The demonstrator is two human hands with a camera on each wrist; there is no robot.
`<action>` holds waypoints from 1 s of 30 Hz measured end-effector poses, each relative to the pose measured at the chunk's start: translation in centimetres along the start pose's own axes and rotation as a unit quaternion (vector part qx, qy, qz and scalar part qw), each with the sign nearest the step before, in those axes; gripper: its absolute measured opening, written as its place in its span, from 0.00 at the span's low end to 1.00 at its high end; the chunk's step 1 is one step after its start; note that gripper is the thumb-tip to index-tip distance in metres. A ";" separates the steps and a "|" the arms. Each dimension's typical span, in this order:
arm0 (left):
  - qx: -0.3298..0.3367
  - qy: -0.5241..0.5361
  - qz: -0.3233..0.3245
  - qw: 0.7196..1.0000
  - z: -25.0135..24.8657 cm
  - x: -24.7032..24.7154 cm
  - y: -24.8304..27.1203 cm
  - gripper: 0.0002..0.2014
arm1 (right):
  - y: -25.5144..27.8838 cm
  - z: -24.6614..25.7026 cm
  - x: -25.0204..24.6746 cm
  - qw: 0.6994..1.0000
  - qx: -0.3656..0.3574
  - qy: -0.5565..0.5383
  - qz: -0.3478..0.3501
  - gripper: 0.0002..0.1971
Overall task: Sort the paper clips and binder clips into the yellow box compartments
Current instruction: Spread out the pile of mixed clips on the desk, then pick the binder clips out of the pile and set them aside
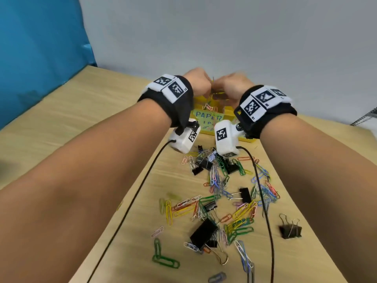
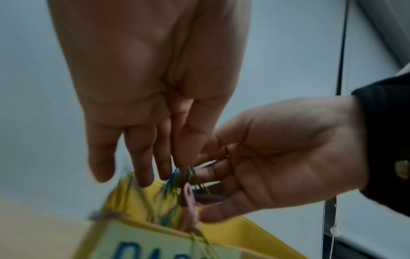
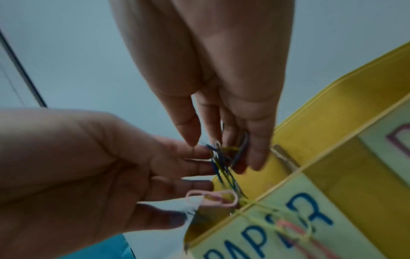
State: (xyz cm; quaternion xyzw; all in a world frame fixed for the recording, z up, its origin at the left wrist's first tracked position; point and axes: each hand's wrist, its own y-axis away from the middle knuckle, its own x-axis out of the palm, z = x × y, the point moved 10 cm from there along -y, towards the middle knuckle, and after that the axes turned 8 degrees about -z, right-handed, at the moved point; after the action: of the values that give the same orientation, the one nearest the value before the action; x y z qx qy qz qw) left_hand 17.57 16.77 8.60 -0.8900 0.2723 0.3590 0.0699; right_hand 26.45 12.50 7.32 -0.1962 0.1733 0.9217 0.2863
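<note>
Both hands hover over the yellow box (image 1: 198,99), whose front label reads "PAPER". My left hand (image 1: 199,82) and right hand (image 1: 230,84) meet at the fingertips. In the left wrist view, the left hand (image 2: 175,168) pinches a tangle of blue, green and yellow paper clips (image 2: 184,177). In the right wrist view, the right hand (image 3: 224,149) pinches the same tangle (image 3: 221,157). A pink paper clip (image 3: 213,198) hangs below it, over the box compartment (image 3: 332,108). Loose paper clips and black binder clips (image 1: 224,193) lie scattered on the wooden table.
A large black binder clip (image 1: 204,233) lies near the front, another (image 1: 289,228) off to the right. Two black cables (image 1: 263,201) trail from the wrist cameras across the pile. A blue panel (image 1: 40,48) stands at the left, a grey wall behind the box.
</note>
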 end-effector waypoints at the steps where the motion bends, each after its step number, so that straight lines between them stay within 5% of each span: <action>1: 0.011 -0.012 0.001 1.000 0.0 -0.2 0.5 0.22 | -0.1 -0.2 0.0 0.999 -0.009 0.040 -0.001 0.12; 5: 0.024 0.032 -0.051 0.998 2.3 -2.3 3.4 0.21 | 2.2 0.9 -1.4 0.985 -0.100 0.116 -0.081 0.11; 7: 0.019 0.001 -0.040 0.999 4.8 -2.9 5.9 0.16 | 3.8 0.1 -0.9 0.976 -0.118 0.177 -0.048 0.13; 9: -0.003 -0.124 0.040 0.991 8.6 -1.8 9.4 0.16 | 6.1 -2.1 1.2 0.960 -0.095 0.258 0.060 0.04; 11: -0.063 -0.257 0.140 0.954 13.4 -0.5 13.5 0.18 | 8.0 -4.1 3.0 0.916 -0.097 0.369 0.127 0.13; 14: -0.132 -0.332 0.229 0.905 17.4 0.8 19.0 0.18 | 8.5 -4.2 4.3 0.885 -0.125 0.434 0.115 0.26; 16: -0.138 -0.347 0.247 0.894 17.8 1.6 21.1 0.18 | 8.7 -4.5 5.0 0.905 -0.089 0.393 0.138 0.30; 19: -0.094 -0.369 0.213 0.900 16.9 2.8 21.7 0.17 | 8.6 -4.1 4.8 0.927 -0.065 0.355 0.107 0.25; 24: -0.025 -0.324 0.221 0.920 13.7 5.6 21.5 0.16 | 8.2 0.2 1.9 0.952 -0.127 0.280 -0.015 0.18; 27: 0.040 -0.262 0.210 0.941 10.3 7.8 20.6 0.16 | 8.0 1.9 0.8 0.940 -0.159 0.301 -0.030 0.22; 30: 0.037 -0.200 0.165 0.965 8.5 8.2 18.5 0.16 | 8.7 2.1 0.2 0.933 -0.180 0.307 -0.053 0.20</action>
State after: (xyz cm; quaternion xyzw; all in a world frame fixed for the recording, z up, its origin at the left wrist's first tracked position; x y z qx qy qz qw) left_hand 7.42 0.32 -1.86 -0.7394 0.4090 0.5263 0.0953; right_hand 20.58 6.75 10.86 -0.5265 0.0729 0.8158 0.2277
